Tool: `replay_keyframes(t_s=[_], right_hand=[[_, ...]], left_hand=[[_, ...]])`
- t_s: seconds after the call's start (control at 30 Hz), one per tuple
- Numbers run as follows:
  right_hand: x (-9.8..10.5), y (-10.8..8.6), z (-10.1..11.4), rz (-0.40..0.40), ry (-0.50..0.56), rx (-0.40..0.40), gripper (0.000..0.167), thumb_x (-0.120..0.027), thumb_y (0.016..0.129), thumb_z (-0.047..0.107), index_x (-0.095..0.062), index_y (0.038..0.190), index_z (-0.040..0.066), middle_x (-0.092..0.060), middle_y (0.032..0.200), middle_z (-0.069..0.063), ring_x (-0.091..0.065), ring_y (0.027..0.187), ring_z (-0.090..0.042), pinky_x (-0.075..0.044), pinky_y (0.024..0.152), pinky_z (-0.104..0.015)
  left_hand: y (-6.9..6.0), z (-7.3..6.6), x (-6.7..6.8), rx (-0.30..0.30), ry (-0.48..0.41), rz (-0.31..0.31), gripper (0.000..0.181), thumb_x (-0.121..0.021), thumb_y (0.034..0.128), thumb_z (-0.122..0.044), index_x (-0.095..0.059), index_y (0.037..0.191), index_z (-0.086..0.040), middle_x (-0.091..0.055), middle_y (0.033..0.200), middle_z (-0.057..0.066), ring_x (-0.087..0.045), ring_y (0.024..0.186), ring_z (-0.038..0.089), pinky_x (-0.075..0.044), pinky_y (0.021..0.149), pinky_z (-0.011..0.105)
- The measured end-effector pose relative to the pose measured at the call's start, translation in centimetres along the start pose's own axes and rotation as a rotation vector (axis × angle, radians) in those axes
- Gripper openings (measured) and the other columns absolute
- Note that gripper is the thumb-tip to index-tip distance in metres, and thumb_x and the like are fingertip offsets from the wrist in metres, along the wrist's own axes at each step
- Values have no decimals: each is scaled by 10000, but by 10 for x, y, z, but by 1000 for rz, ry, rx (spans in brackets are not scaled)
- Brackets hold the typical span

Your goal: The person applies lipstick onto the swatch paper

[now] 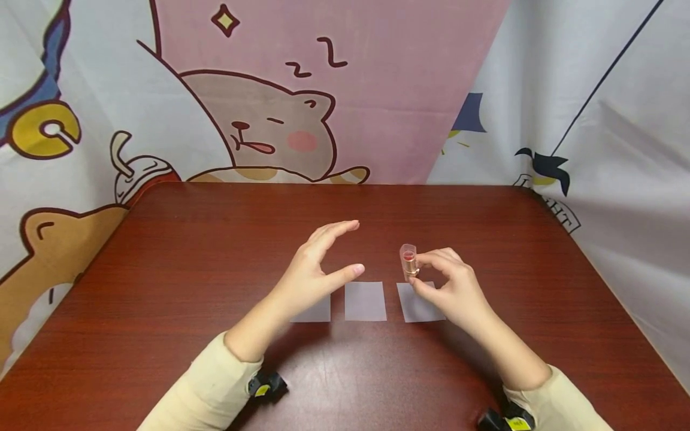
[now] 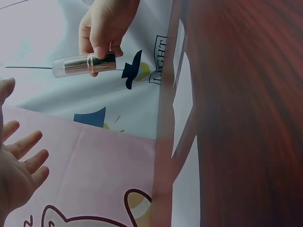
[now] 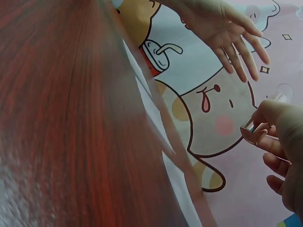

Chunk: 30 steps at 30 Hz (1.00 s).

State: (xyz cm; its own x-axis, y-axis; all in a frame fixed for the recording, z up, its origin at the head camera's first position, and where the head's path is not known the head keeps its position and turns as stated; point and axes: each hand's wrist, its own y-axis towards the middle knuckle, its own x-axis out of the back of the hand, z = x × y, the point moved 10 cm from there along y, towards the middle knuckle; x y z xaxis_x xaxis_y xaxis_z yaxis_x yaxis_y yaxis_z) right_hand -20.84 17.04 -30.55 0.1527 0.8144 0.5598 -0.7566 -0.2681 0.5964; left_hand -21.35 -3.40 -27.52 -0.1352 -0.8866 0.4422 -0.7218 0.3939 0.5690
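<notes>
A lipstick [image 1: 409, 262] with a clear cap and a shiny gold-toned body is pinched between the thumb and fingers of my right hand [image 1: 451, 285], raised above the rightmost paper square. In the left wrist view the lipstick [image 2: 84, 65] lies nearly sideways, its clear end pointing away from the holding hand. My left hand [image 1: 315, 266] hovers to the left with fingers extended and thumb apart, holding nothing. The right wrist view shows that left hand [image 3: 227, 35] spread out, while the right fingers partly cover the lipstick.
Three white paper squares lie in a row on the brown wooden table [image 1: 215, 239]: a left one [image 1: 318, 311] partly behind the left hand, a middle one [image 1: 365, 302] and a right one [image 1: 423, 308]. A printed cartoon curtain [image 1: 399, 90] hangs behind the table's far edge.
</notes>
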Motion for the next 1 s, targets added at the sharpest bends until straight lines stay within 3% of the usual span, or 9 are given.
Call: replay_keyframes(t_s=[0.6, 1.0], right_hand=[[-3, 0, 26, 45, 48, 74, 367, -816, 669, -37, -722, 999, 93, -670, 934, 50, -528, 904, -135, -445, 763, -144], [-8, -2, 34, 99, -18, 88, 299, -782, 701, 36, -725, 973, 145, -653, 937, 123, -533, 922, -91, -461, 735, -212]], left_hand=[[10, -20, -17, -84, 31, 28, 545, -787, 800, -179, -580, 1294, -80, -568, 1282, 21, -456, 1229, 121, -371, 1018, 329], [7, -23, -28, -139, 3, 39, 473, -796, 787, -135, -627, 1220, -44, -626, 1188, 38, -516, 1152, 123, -409, 980, 294]])
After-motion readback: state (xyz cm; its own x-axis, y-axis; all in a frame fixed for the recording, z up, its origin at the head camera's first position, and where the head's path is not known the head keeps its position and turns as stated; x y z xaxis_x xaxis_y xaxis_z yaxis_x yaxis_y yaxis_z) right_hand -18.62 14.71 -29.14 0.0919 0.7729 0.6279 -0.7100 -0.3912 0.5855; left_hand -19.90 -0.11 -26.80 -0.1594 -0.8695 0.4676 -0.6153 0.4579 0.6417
